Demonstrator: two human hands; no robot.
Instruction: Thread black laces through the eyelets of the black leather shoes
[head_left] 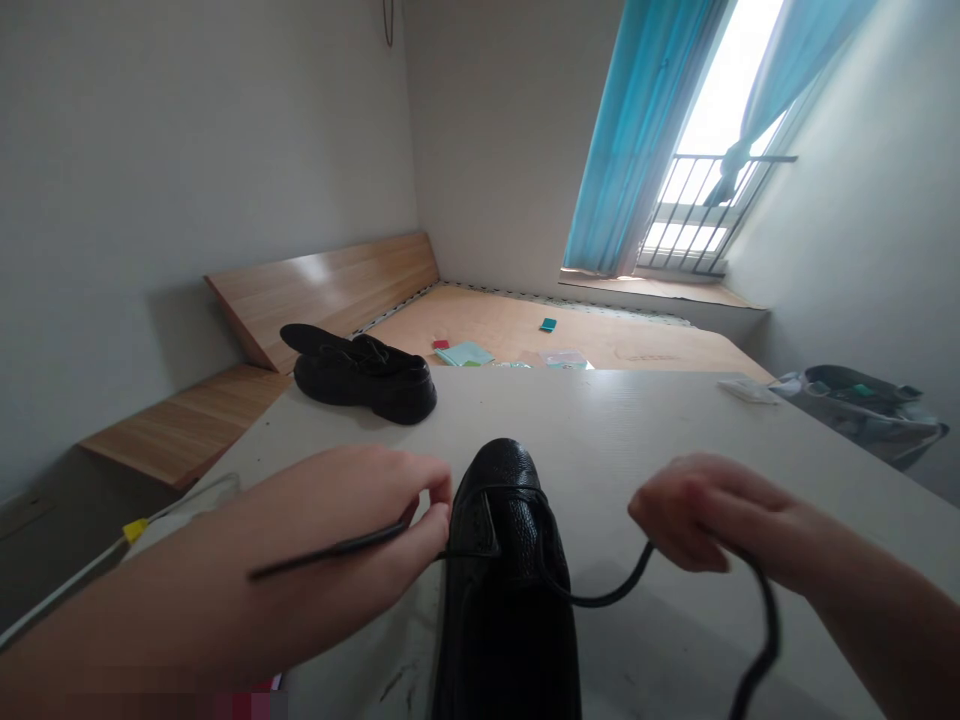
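A black leather shoe [504, 470] lies on the white table [600, 430], toe pointing away from me, with a black lace [600, 601] threaded through its front eyelets. At the shoe's left side my left hand [405, 530] is closed on one end of the lace, whose tip sticks out over my wrist. My right hand [697, 510] is closed round the other part, right of the shoe; the lace sags between shoe and hand, and its free end hangs down below the hand.
Another black shoe [360, 375] sits at the table's back left corner. A small white packet [746, 391] lies at the back right. Beyond are a wooden bed board [480, 310] with small papers and a grey bin [862, 410]. A white cable [67, 590] runs at the left.
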